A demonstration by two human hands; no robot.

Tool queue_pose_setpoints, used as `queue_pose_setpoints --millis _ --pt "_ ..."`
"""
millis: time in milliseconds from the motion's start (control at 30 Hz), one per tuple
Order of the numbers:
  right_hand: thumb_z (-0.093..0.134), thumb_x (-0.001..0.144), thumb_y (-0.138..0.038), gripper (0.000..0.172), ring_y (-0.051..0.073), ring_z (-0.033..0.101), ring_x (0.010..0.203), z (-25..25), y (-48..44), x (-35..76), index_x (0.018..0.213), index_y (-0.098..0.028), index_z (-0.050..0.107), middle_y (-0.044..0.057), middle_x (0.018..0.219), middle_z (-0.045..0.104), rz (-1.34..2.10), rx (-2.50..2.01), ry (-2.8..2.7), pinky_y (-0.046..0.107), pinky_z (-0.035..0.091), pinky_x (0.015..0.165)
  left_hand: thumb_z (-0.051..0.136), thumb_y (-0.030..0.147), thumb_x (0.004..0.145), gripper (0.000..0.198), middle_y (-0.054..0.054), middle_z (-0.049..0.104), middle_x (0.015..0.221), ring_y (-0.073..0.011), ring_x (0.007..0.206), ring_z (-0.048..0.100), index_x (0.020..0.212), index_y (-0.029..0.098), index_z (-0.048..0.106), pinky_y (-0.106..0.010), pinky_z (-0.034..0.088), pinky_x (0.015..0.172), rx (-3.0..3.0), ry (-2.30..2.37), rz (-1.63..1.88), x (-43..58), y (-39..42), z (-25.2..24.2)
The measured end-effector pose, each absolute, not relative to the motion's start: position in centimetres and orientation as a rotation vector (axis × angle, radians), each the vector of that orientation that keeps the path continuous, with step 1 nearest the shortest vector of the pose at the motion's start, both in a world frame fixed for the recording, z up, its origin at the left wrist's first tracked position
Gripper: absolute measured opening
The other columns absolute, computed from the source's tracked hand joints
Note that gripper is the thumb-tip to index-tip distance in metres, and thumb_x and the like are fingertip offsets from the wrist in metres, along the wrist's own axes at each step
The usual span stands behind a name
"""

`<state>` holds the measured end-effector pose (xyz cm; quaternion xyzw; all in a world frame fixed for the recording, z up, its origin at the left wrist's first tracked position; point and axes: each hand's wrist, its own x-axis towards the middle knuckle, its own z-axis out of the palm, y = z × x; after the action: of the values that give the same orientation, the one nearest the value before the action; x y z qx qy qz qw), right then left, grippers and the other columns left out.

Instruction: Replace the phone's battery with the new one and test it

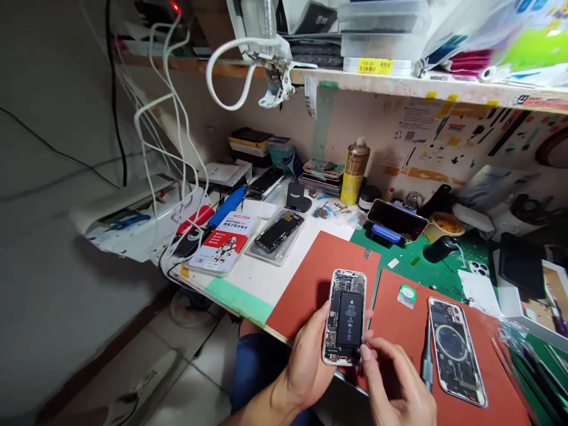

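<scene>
Right now, the left hand (306, 358) holds a phone (345, 313), with the thumb on one side and fingertips showing on the other. The phone is up near the front edge of the desk, tilted a bit, and its insides show. A black battery (351, 324) sits in it. The right hand (399, 381) is by the low right corner of the phone. Its fingers are bent, and the thumb and first finger are close together at the phone's edge. I cannot tell if they pinch anything.

Behind the phone is a red mat (306, 278). Another red mat (394, 331) is to the right. On it lie a second phone (458, 352) with a big ring on it, a gray tool (427, 361) just beside that phone, and a small green and white sticker (407, 296).

Farther back, a dark phone (397, 219) leans on a blue stand (385, 233). Near it, a yellow can (355, 174) stands up by the wall. On the left side of the desk, a red and white box (226, 245) lies flat, and a black screen (279, 231) lies near it. White wires (177, 103) hang down on the far left.
</scene>
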<state>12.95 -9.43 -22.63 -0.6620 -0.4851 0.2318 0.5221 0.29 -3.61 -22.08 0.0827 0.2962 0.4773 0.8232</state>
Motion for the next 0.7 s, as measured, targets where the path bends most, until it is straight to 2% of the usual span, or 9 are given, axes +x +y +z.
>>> queue_pose_setpoints --millis 100,200,300,433,500,567,633,700 --pt "0.071 0.098 -0.028 0.01 0.018 0.073 0.076 -21.7 -8.6 12.8 0.105 -0.022 0.076 0.007 0.095 0.074 0.514 -1.397 -1.344 0.022 0.06 0.065 0.064 0.048 0.099 0.051 -0.02 0.078 0.124 -0.0394 0.129 0.066 0.132 0.01 0.074 -0.058 0.04 0.12 0.197 0.621 1.028 0.3 -3.7 -22.3" --pt "0.067 0.1 -0.022 0.017 0.019 0.074 0.084 -20.7 -7.1 13.6 0.115 -0.022 0.075 0.008 0.099 0.072 0.465 -1.312 -1.493 0.023 0.062 0.07 0.069 0.047 0.096 0.045 -0.017 0.08 0.121 -0.0378 0.131 0.066 0.123 0.011 0.078 -0.055 0.038 0.122 0.223 0.596 1.032 0.4 -3.8 -22.3" --pt "0.063 0.102 -0.019 0.021 0.018 0.072 0.083 -20.0 -5.8 14.6 0.12 -0.02 0.074 0.008 0.098 0.069 0.367 -1.311 -1.563 0.023 0.06 0.068 0.072 0.045 0.095 0.039 -0.014 0.081 0.118 -0.0356 0.127 0.069 0.114 0.013 0.081 -0.053 0.04 0.122 0.24 0.581 1.033 0.4 -3.8 -22.3" --pt "0.061 0.102 -0.014 0.026 0.017 0.071 0.085 -19.7 -5.1 14.9 0.125 -0.018 0.072 0.008 0.097 0.067 0.244 -1.285 -1.628 0.024 0.059 0.072 0.074 0.045 0.094 0.038 -0.014 0.081 0.116 -0.0348 0.126 0.069 0.114 0.013 0.081 -0.052 0.042 0.121 0.222 0.571 1.013 0.4 -3.9 -22.8" --pt "0.06 0.103 -0.013 0.021 0.016 0.07 0.08 -19.8 -5.6 14.7 0.119 -0.018 0.072 0.007 0.093 0.068 0.225 -1.3 -1.605 0.024 0.058 0.072 0.076 0.046 0.091 0.04 -0.014 0.081 0.116 -0.0356 0.126 0.069 0.113 0.013 0.081 -0.051 0.044 0.119 0.195 0.597 0.989 0.2 -3.9 -23.0" --pt "0.061 0.103 -0.014 0.013 0.014 0.067 0.067 -20.2 -6.6 14.5 0.103 -0.02 0.072 0.002 0.079 0.066 0.234 -1.335 -1.594 0.023 0.054 0.064 0.079 0.05 0.087 0.045 -0.014 0.081 0.117 -0.0372 0.126 0.069 0.116 0.014 0.08 -0.052 0.047 0.116 0.17 0.654 0.945 -0.2 -3.7 -22.9" --pt "0.06 0.103 -0.016 0.02 0.013 0.062 0.055 -20.8 -7.9 14.6 0.086 -0.021 0.068 -0.001 0.066 0.062 0.197 -1.385 -1.603 0.024 0.049 0.056 0.084 0.049 0.083 0.053 -0.014 0.08 0.121 -0.0382 0.125 0.07 0.125 0.017 0.076 -0.053 0.051 0.113 0.185 0.752 0.899 -0.6 -3.3 -22.5" --pt "0.059 0.103 -0.017 0.021 0.014 0.062 0.051 -21.3 -9.3 15.5 0.085 -0.022 0.07 -0.001 0.063 0.065 0.096 -1.448 -1.592 0.025 0.048 0.053 0.088 0.043 0.079 0.064 -0.015 0.077 0.128 -0.0383 0.125 0.07 0.135 0.019 0.069 -0.051 0.054 0.111 0.254 0.857 0.878 -1.1 -2.5 -21.9"
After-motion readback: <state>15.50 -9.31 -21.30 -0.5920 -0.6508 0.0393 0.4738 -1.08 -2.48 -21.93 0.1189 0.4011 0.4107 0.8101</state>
